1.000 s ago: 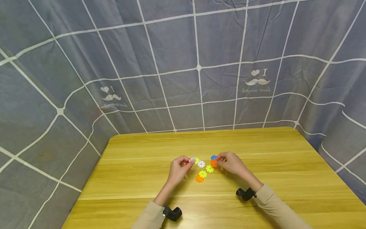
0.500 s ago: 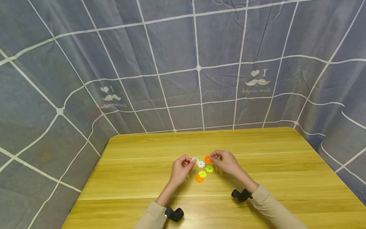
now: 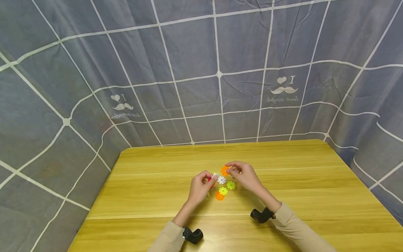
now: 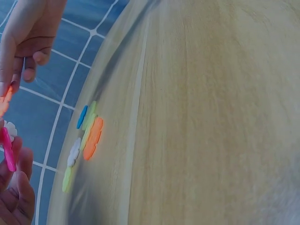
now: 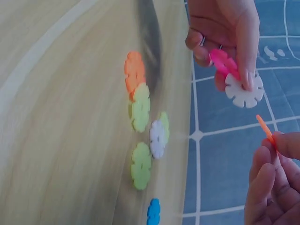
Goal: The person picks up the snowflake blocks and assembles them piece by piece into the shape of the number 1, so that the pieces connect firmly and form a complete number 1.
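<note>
Right hand (image 3: 247, 176) pinches orange disc (image 5: 266, 128). Left hand (image 3: 199, 189) pinches white disc (image 5: 240, 98), pink disc (image 5: 222, 62) against it; whether slotted together, cannot tell.

Head view: orange disc at about 2 o'clock from white disc. Right wrist view: orange disc edge-on, leaning 11-to-5, near white disc but apart; nothing seen between.

On table (image 3: 151, 199), head view: loose white (image 3: 221, 180) at 4 o'clock from white disc, loose yellow (image 3: 223, 191) at 5, overlapping loose orange (image 3: 219, 197).
</note>
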Demonstrator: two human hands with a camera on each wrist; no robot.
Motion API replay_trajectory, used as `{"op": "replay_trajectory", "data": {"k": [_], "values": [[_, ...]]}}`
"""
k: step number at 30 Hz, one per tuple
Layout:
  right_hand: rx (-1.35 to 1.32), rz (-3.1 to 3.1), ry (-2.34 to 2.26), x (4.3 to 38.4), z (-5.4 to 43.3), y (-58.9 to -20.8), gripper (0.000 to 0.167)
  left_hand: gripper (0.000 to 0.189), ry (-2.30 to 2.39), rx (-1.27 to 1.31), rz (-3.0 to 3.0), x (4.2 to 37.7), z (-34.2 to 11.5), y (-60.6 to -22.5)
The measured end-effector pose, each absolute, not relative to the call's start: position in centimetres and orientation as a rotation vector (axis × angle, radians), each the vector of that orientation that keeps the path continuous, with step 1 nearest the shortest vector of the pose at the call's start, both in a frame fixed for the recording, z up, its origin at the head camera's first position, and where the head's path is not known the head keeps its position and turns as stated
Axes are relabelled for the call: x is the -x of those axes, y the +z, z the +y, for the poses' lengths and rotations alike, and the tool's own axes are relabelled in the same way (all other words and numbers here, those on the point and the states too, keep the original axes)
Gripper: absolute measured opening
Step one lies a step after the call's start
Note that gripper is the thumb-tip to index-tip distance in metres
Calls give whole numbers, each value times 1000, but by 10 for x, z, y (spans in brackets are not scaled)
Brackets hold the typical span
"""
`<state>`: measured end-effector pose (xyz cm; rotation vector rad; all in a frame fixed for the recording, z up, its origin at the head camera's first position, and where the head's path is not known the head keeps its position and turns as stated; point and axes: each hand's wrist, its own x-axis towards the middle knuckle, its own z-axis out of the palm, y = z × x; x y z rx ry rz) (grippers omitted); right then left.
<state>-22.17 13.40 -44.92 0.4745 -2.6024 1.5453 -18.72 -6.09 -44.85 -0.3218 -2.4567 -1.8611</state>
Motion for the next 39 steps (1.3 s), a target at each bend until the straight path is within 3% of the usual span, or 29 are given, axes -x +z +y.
{"op": "replay_trajectory", "data": {"k": [12, 20, 39], "values": [[-461, -2609, 1622, 220, 127, -445, 21, 17, -1821, 371, -2466, 185, -58, -446], [-447, -2636, 1627, 219, 126, -444, 21, 20, -1742, 323, -2488, 202, -58, -479], [-384, -2606, 1749, 216, 123, -441, 20, 16, -1335, 484, -2415, 201, -57, -483]]}}
